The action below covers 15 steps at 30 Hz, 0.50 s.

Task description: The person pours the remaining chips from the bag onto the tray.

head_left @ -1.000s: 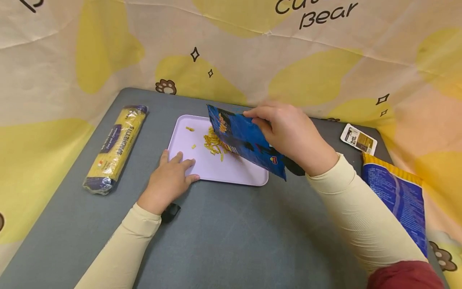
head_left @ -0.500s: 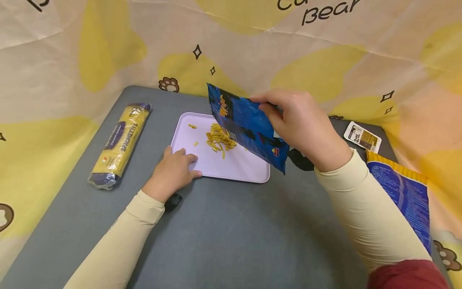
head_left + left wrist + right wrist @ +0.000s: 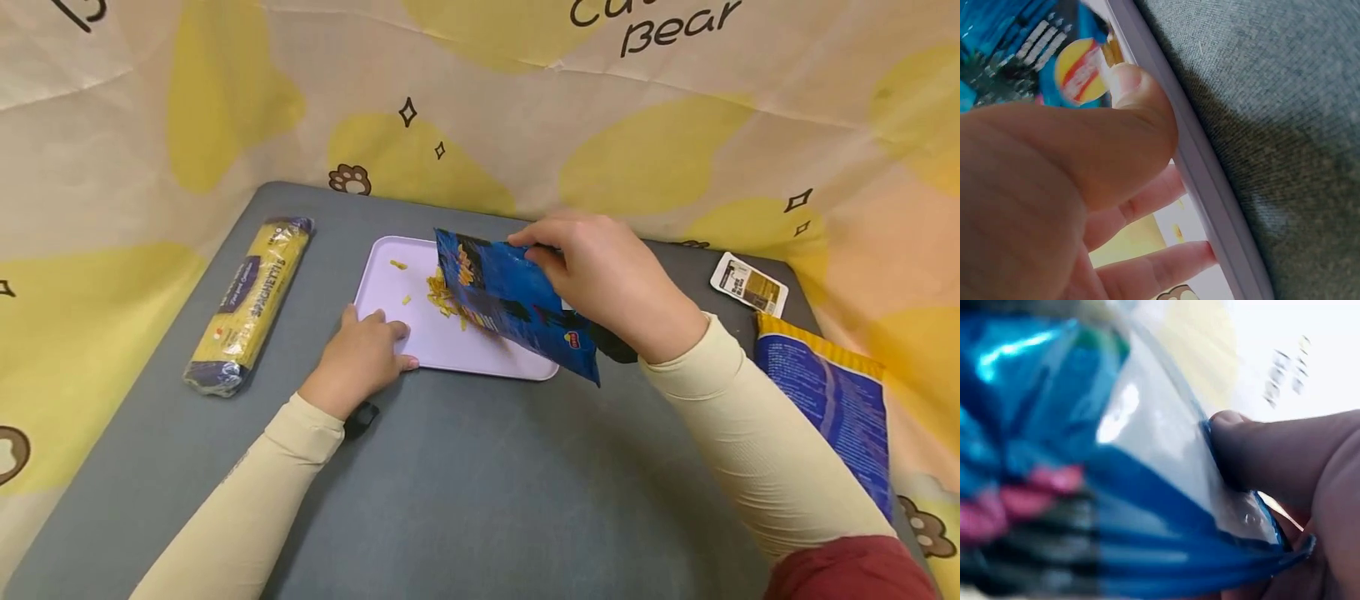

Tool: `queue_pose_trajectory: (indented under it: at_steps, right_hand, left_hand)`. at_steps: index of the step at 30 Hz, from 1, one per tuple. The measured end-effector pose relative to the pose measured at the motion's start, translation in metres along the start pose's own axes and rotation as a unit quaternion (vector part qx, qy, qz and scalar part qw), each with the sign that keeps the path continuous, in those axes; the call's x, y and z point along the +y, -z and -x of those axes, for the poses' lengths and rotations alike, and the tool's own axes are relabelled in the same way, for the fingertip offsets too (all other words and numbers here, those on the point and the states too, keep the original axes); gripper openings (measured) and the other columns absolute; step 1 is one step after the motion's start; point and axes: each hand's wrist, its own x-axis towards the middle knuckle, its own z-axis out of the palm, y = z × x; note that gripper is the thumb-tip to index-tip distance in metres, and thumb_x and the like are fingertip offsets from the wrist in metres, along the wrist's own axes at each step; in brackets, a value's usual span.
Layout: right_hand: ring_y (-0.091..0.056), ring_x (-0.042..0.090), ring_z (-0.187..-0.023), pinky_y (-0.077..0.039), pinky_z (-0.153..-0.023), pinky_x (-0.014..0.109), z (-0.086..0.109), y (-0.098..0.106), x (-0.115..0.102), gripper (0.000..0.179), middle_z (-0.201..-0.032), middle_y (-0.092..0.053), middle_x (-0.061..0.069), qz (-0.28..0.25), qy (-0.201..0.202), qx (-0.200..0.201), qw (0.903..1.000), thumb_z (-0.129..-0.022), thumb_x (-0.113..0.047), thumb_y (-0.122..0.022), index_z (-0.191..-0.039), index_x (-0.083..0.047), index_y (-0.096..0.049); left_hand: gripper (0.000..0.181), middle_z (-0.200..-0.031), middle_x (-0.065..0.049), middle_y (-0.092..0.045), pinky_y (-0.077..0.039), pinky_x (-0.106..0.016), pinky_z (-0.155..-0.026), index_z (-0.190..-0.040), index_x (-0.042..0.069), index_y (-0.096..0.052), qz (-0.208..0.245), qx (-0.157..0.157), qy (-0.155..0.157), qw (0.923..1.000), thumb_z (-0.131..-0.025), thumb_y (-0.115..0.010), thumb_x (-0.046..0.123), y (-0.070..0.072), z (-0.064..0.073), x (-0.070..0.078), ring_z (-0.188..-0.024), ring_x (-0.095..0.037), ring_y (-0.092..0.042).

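Observation:
My right hand pinches the edge of a blue snack bag between thumb and fingers. Tilted, the bag hangs low over a pale lilac tray, its far end close to a heap of yellow stick-shaped snacks, which it partly hides. In the right wrist view, the thumb presses the foil edge. My left hand rests on the tray's front-left corner, fingers spread along the rim and thumb at the front edge. The left wrist view has that thumb lying against the rim.
A wrapped spaghetti pack lies left of the tray on the grey table. To the right are a small white packet and a blue bag with a yellow top. A patterned cloth rises behind the table.
The blue snack bag rose over the tray with my right hand, showing more of the heap, and has come down again. My left hand stays at the tray corner.

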Motion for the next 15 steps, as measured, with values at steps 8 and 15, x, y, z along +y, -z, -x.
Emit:
queue_pose_trajectory:
  at_steps: [8,15]
  right_hand:
    - [-0.065,0.021,-0.087,-0.051,-0.075,0.039,0.0039,0.0047,-0.0012,0.029,-0.128,-0.074,0.004,-0.007,-0.025,0.009,0.9996,-0.106,-0.012,-0.066,-0.132,-0.016,-0.077]
    - [-0.060,0.020,-0.075,-0.047,-0.069,0.039,0.0059,0.0092,-0.0016,0.029,-0.126,-0.075,0.001,-0.010,-0.040,0.022,0.9989,-0.106,-0.012,-0.067,-0.133,-0.019,-0.077]
  left_hand:
    - [0.050,-0.124,-0.032,-0.067,-0.028,-0.067,-0.116,-0.125,-0.001,-0.075,0.005,-0.004,0.005,1.0000,-0.088,-0.087,0.031,0.0002,-0.0007,0.0028,-0.123,-0.061,-0.050]
    - [0.050,-0.125,-0.032,-0.066,-0.029,-0.068,-0.117,-0.126,-0.001,-0.075,0.020,-0.008,0.018,0.9996,-0.089,-0.087,0.029,0.0015,-0.0001,0.0030,-0.126,-0.066,-0.046]
